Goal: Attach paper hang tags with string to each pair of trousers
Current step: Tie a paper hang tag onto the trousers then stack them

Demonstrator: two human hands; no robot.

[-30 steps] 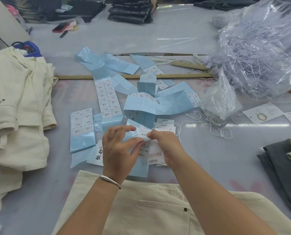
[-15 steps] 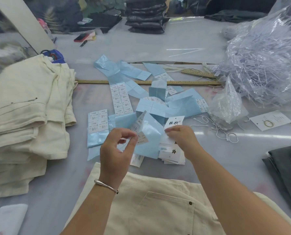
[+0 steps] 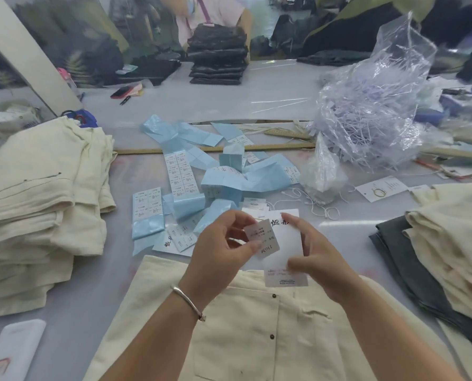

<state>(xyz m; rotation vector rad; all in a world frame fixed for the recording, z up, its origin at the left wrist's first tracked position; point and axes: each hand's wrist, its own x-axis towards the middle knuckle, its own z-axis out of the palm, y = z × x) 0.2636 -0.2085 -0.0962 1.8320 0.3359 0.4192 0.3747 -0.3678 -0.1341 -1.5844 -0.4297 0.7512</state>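
Note:
A cream pair of trousers [image 3: 257, 325] lies flat on the table just in front of me. Above its waistband my right hand [image 3: 320, 259] holds a white paper hang tag [image 3: 287, 243] upright by its right edge. My left hand [image 3: 221, 251] pinches a small white printed sticker label [image 3: 262, 237] against the front of that tag. Blue backing strips with more sticker labels [image 3: 180, 171] lie scattered behind my hands. A few white strings with loops [image 3: 317, 207] lie to the right of them.
Folded cream trousers are stacked at the left [image 3: 37, 204] and at the right [image 3: 454, 243], with grey trousers [image 3: 394, 243] under the right stack. A clear bag of plastic fasteners [image 3: 372, 111] sits back right. A long wooden ruler [image 3: 215, 149] crosses the table. A white phone-like slab [image 3: 12, 350] lies near left.
My right hand picked a white hang tag off the table and raised it. My left hand peeled a sticker label from the blue strip and brought it onto the tag.

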